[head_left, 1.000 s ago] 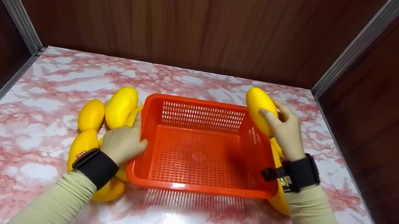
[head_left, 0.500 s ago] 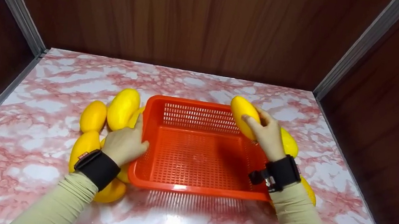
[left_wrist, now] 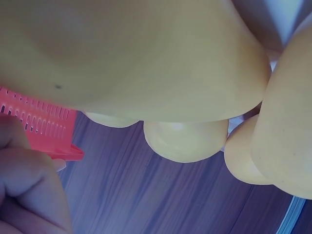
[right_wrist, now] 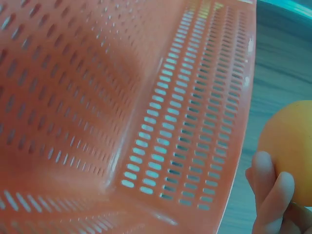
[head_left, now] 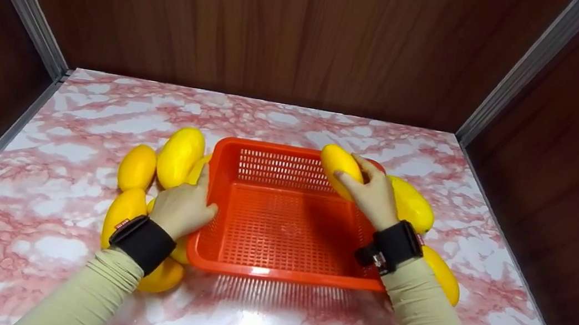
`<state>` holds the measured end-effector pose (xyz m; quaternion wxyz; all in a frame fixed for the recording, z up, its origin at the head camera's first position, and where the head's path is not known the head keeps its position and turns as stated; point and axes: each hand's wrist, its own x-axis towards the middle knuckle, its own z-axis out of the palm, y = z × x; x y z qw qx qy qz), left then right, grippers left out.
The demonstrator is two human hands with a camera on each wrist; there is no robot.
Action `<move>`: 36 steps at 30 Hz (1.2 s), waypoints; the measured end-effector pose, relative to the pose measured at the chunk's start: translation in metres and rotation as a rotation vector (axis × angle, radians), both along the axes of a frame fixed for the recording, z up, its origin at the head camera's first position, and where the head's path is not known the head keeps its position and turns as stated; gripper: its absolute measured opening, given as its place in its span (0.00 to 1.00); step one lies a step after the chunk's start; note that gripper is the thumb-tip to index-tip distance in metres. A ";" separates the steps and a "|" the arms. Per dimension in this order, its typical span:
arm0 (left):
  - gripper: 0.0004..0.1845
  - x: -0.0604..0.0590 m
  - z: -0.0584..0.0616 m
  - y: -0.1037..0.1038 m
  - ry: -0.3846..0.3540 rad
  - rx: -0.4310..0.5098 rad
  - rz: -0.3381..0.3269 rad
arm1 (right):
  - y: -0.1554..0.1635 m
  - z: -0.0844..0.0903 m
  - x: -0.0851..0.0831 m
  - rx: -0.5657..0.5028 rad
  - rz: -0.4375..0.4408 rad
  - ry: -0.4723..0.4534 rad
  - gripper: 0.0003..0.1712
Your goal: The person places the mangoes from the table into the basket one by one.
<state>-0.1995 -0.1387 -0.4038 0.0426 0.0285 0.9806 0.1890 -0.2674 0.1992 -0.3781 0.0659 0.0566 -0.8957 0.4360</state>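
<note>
An orange perforated basket [head_left: 274,275] sits in the middle of the marble table. My right hand [head_left: 369,192] grips a yellow mango [head_left: 338,167] over the basket's far right corner; the right wrist view shows my fingertips [right_wrist: 270,192] on that mango [right_wrist: 290,146] above the basket wall [right_wrist: 185,117]. My left hand [head_left: 184,206] holds the basket's left rim, thumb at the edge. In the left wrist view, mangoes [left_wrist: 131,53] fill the frame beside the rim [left_wrist: 44,131].
Several yellow mangoes [head_left: 178,154] lie in a cluster left of the basket, and two more [head_left: 411,204] lie on its right side. Dark wooden walls with metal corner strips [head_left: 525,70] enclose the table on three sides.
My right hand has carried the mango leftward and down, from outside the basket's right side to above its far right corner. The left hand stays on the rim.
</note>
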 end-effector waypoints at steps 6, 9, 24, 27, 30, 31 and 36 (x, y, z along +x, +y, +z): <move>0.47 0.002 0.001 0.001 -0.020 0.001 0.010 | -0.018 -0.002 -0.002 0.121 0.038 0.028 0.39; 0.47 0.001 0.001 0.001 -0.017 -0.002 0.012 | -0.026 -0.003 -0.003 0.142 0.049 0.018 0.39; 0.47 -0.003 0.000 0.002 -0.039 0.008 0.001 | -0.060 -0.012 -0.009 0.168 0.180 -0.010 0.39; 0.47 -0.003 0.000 0.001 -0.035 0.009 0.003 | -0.069 -0.014 -0.011 0.180 0.219 -0.016 0.39; 0.47 -0.002 0.001 0.000 -0.030 0.011 0.003 | -0.078 -0.018 -0.013 0.218 0.260 -0.021 0.40; 0.47 -0.002 0.001 0.000 -0.033 0.010 0.006 | -0.081 -0.019 -0.013 0.236 0.275 -0.022 0.40; 0.46 -0.002 0.001 0.000 -0.030 0.000 0.013 | -0.095 -0.024 -0.013 0.329 0.338 -0.021 0.40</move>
